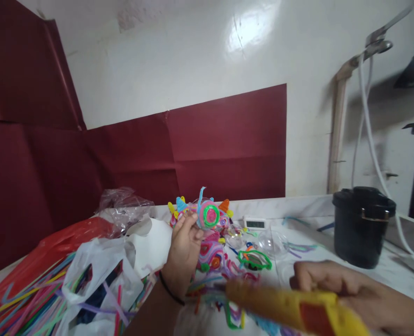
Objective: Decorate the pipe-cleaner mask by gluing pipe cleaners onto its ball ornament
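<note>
My left hand (183, 242), with a dark band at the wrist, is closed around a round pipe-cleaner ornament (211, 215). A pink and green coil faces me on it, and a light-blue strand sticks up from its top. At the lower right my right hand (343, 282) grips a yellow glue gun (280, 303) with a red patch. Motion blurs the gun, whose nozzle points left, apart from the ornament. Beneath my left hand lie colourful coiled pipe-cleaner pieces (212, 256). A green-edged pipe-cleaner shape (255, 260) rests to their right.
Loose pipe cleaners (28, 298) spread at the left beside a white plastic bag (98, 266) and a red bag (67, 240). Clear plastic domes (272, 242) and a small digital display (255, 224) sit behind. A black lidded bin (362, 228) stands at the right.
</note>
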Demonstrator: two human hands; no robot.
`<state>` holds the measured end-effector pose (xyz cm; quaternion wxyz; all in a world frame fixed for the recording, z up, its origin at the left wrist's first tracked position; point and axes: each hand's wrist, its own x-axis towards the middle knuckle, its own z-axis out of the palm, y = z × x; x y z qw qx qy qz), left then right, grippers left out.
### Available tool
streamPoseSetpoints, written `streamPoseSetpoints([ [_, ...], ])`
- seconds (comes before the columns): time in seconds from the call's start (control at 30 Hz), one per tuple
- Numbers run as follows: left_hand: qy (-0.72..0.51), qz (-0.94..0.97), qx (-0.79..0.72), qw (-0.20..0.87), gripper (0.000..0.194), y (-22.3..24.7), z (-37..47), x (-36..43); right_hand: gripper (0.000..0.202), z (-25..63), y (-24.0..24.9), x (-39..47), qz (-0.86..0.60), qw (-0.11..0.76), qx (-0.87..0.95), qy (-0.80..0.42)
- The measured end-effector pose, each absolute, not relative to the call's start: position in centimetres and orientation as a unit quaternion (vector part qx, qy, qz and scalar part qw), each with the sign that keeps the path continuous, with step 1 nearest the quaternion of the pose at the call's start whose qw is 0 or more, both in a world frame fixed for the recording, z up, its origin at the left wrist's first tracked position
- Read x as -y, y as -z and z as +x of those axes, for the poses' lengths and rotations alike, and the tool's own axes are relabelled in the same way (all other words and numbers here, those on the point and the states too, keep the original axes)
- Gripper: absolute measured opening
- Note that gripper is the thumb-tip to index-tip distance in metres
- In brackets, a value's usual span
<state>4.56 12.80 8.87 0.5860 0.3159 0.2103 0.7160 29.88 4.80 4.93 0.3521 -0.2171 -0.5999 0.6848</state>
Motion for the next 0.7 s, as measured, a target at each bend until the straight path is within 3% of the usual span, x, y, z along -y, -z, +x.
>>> streamPoseSetpoints([
  [0.1, -0.71, 0.241, -0.218, 0.625, 0.021, -8.9, 4.4, -13.3, 0.042, 28.8, -5.1, -4.2, -0.146, 0.47, 0.502, -0.712],
  [0.2, -0.707, 0.218, -0.224, 0.634, 0.02, -9.0, 4.3, -13.5, 0.042, 28.3, -5.5, -3.8, -0.139, 0.522, 0.461, -0.704],
  [0.57, -0.701, 0.242, -0.232, 0.63, 0.03, -8.5, 4.9, -13.3, 0.037, 29.8, -7.2, -4.1, -0.403, 0.557, 0.594, -0.418],
  [0.7, -0.689, 0.266, -0.242, 0.629, 0.029, -8.0, 5.0, -13.3, 0.035, 30.9, -7.6, -4.5, -0.508, 0.528, 0.624, -0.272],
])
